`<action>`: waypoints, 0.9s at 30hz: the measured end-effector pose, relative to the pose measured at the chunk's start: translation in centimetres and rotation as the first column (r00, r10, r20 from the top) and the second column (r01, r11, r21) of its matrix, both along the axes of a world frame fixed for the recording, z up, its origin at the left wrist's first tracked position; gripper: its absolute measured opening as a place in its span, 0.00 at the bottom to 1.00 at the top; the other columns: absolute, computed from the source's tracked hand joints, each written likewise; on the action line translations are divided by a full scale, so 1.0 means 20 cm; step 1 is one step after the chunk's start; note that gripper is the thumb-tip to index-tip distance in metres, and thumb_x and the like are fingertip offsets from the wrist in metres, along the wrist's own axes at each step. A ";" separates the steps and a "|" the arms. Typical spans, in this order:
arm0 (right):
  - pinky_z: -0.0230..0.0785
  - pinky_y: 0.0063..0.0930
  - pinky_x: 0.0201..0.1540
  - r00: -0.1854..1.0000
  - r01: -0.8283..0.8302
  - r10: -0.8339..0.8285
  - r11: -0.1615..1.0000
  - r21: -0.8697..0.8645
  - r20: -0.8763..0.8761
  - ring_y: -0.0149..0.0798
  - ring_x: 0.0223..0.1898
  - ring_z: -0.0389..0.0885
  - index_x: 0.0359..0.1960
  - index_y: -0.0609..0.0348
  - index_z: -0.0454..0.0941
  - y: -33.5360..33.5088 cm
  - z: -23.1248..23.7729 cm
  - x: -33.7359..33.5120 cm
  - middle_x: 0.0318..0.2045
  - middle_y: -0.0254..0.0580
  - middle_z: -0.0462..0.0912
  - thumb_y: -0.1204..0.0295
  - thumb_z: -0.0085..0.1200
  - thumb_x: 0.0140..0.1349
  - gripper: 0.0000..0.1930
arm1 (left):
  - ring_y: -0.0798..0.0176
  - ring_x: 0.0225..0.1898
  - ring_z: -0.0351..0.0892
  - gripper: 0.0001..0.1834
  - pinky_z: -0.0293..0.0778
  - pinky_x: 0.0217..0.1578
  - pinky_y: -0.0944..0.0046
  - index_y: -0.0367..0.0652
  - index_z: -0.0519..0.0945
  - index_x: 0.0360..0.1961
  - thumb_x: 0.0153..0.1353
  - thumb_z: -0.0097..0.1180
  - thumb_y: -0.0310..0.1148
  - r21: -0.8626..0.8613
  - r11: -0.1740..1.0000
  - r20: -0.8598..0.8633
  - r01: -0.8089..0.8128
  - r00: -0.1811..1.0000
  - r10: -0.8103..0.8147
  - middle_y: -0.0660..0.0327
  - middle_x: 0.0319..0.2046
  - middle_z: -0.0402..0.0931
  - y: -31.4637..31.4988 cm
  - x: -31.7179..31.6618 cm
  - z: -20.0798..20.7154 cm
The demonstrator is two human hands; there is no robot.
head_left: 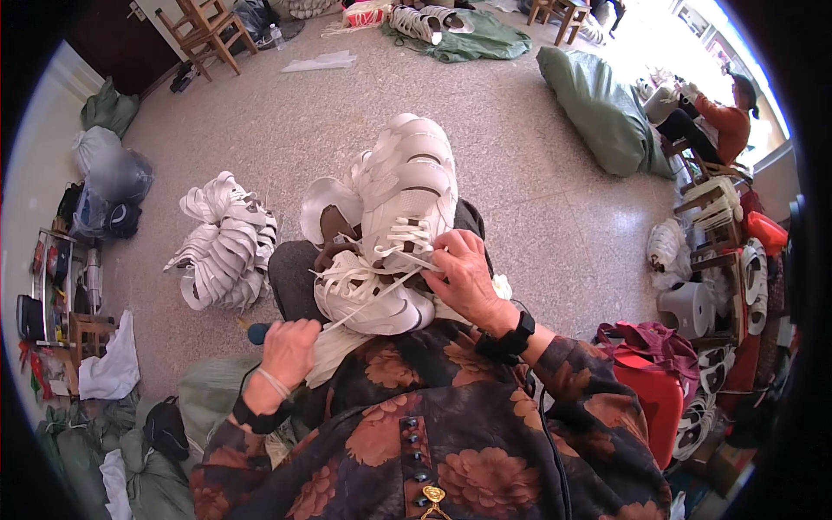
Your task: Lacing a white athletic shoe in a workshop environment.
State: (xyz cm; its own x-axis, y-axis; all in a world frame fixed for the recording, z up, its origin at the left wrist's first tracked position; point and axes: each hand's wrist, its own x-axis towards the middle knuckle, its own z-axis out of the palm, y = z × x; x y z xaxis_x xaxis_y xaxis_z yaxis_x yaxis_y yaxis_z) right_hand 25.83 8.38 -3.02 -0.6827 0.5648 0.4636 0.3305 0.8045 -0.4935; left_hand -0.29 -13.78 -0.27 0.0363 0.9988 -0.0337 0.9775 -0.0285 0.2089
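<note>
On my lap lies a white shoe upper (373, 303) with brown lining, its white laces threaded across the front. Leaning against it is a nested stack of more white uppers (407, 169). My right hand (468, 277) pinches a white shoelace (407, 254) over the shoe's opening. Closed in a fist, my left hand (290, 354) grips a tool with a dark blue handle (257, 334), whose end sticks out on the left. A thin pale line runs from this fist toward my right fingers; I cannot tell whether it is shaft or lace. Pale laces (334, 351) lie across my lap.
More stacked white uppers (227, 243) sit on the floor to the left. A red seat (650, 407) with a maroon cloth stands at right, near a grey-white stool (687, 308). Beyond are a large green sack (602, 113) and a seated person (724, 121).
</note>
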 end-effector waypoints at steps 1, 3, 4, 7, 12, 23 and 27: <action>0.62 0.44 0.56 1.000 0.001 -0.001 1.000 -0.002 0.001 0.50 0.50 0.71 0.31 0.59 0.78 0.00 0.00 0.00 0.42 0.42 0.74 0.71 0.67 0.46 0.12 | 0.50 0.33 0.79 0.04 0.67 0.37 0.54 0.44 0.75 0.30 0.53 0.52 0.24 -0.052 0.998 0.002 -0.024 1.000 0.024 0.56 0.29 0.78 -0.05 -0.03 0.01; 0.62 0.45 0.56 1.000 0.000 0.001 0.998 -0.058 0.009 0.51 0.49 0.71 0.34 0.60 0.77 -0.02 0.00 -0.01 0.43 0.43 0.74 0.71 0.67 0.47 0.14 | 0.50 0.33 0.79 0.03 0.67 0.37 0.53 0.44 0.75 0.30 0.54 0.53 0.25 -0.103 0.993 0.001 -0.055 0.998 0.055 0.56 0.28 0.77 -0.12 -0.03 0.02; 0.62 0.45 0.56 1.000 -0.006 0.006 0.998 -0.057 0.009 0.51 0.49 0.71 0.34 0.60 0.77 -0.02 0.00 -0.01 0.43 0.43 0.74 0.71 0.67 0.47 0.14 | 0.50 0.33 0.79 0.02 0.67 0.37 0.53 0.44 0.74 0.30 0.55 0.54 0.26 -0.127 0.991 0.004 -0.036 0.999 0.037 0.57 0.27 0.77 -0.15 -0.03 0.01; 0.63 0.44 0.55 1.000 -0.014 0.015 0.997 -0.077 0.015 0.52 0.49 0.72 0.38 0.60 0.76 -0.02 0.01 0.01 0.44 0.44 0.74 0.72 0.67 0.48 0.16 | 0.49 0.34 0.78 0.04 0.66 0.37 0.52 0.44 0.75 0.30 0.56 0.58 0.29 -0.145 0.989 0.034 0.003 0.999 0.002 0.56 0.28 0.76 -0.15 -0.02 0.00; 0.69 0.44 0.54 0.996 -0.075 0.047 0.911 -0.406 -0.080 0.54 0.51 0.73 0.48 0.61 0.73 0.02 -0.02 0.06 0.47 0.48 0.74 0.74 0.69 0.51 0.23 | 0.51 0.41 0.74 0.13 0.67 0.45 0.54 0.42 0.80 0.38 0.53 0.66 0.35 0.202 0.978 0.148 -0.058 0.989 0.028 0.56 0.36 0.75 0.18 0.13 0.11; 0.56 0.50 0.69 0.976 -0.078 0.062 0.995 0.068 0.207 0.64 0.69 0.58 0.70 0.58 0.59 0.06 0.11 -0.07 0.67 0.57 0.59 0.72 0.66 0.47 0.45 | 0.54 0.49 0.74 0.20 0.62 0.60 0.45 0.47 0.81 0.46 0.49 0.67 0.28 0.598 0.801 0.087 -0.039 0.996 -0.017 0.59 0.42 0.73 0.61 0.31 -0.22; 0.60 0.54 0.65 0.967 -0.064 0.043 0.995 0.076 0.251 0.68 0.65 0.62 0.67 0.58 0.63 0.18 0.19 -0.16 0.65 0.59 0.62 0.75 0.58 0.48 0.38 | 0.54 0.50 0.74 0.19 0.59 0.63 0.40 0.49 0.82 0.45 0.50 0.65 0.26 0.645 0.764 0.052 0.021 0.996 -0.071 0.58 0.42 0.72 0.72 0.23 -0.20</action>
